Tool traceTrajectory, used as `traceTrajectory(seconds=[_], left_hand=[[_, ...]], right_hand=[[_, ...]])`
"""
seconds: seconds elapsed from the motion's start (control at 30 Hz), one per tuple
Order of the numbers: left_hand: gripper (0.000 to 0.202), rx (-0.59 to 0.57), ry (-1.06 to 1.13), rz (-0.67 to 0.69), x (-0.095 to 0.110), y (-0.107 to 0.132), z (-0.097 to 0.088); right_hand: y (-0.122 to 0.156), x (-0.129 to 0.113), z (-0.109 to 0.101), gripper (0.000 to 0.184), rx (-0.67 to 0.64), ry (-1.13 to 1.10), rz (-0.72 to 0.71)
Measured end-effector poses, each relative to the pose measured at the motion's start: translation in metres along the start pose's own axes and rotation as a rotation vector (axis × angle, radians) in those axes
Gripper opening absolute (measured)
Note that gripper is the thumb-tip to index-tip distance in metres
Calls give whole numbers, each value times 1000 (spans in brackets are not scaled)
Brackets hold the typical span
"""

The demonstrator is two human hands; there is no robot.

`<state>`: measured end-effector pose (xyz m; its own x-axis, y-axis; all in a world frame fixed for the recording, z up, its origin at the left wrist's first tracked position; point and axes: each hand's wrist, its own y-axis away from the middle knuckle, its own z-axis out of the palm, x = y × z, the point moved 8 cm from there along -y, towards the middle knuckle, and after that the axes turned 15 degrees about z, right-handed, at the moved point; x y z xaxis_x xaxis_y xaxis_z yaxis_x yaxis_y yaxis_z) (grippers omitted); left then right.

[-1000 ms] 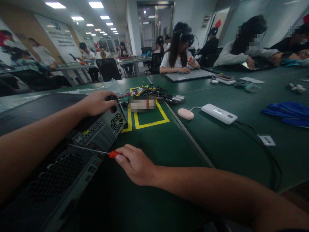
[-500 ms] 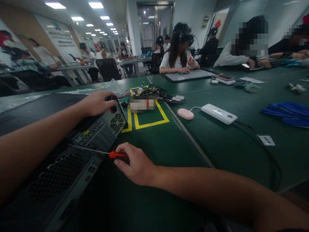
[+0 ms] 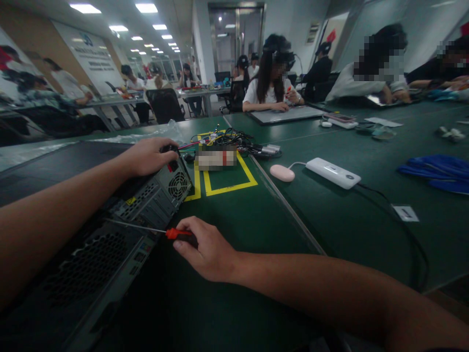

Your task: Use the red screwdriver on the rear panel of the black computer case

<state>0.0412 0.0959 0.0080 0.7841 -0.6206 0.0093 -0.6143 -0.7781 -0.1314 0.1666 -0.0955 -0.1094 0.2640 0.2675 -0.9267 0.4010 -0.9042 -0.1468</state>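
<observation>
A desktop computer case [image 3: 91, 274] lies at the left, its rear panel with a round fan grille [image 3: 179, 184] turned toward the right. My left hand [image 3: 152, 155] is closed over the far top corner of the case, with its fingertips partly hidden behind the edge. Thumb and fingers of my right hand [image 3: 208, 249] wrap the red and black handle of a screwdriver [image 3: 172, 233]. Its long thin shaft points left, and the tip meets the rear panel near the middle, where dark shadow hides the exact spot.
Beyond the case, a bundle of cables [image 3: 238, 139] and a blurred-out box [image 3: 216, 158] lie by yellow tape squares [image 3: 230, 187]. To the right are a pink oval case [image 3: 282, 172], a white power bank [image 3: 332, 173] and blue cloth [image 3: 436, 171]. Several people work across the table.
The screwdriver handle has turned slightly in my right hand, showing more black and less red. My left hand and the computer case stay in place.
</observation>
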Motion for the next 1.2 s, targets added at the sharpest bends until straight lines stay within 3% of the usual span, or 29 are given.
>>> traceTrajectory(seconds=[0.5,0.77,0.97,1.2], left_hand=[[66,6,15,-11,1,0,0],[66,6,13,-3,2,0,-1],[69,-1,11,-13,1,0,0],[69,-8,0,-18,1,0,0]], right_hand=[[-2,1,-1,16,36,25,-28],[-1,-1,2,22,-20,14,-45],[1,3,1,30,-27,-26,45],[-2,5,0,18,-7,-20,42]])
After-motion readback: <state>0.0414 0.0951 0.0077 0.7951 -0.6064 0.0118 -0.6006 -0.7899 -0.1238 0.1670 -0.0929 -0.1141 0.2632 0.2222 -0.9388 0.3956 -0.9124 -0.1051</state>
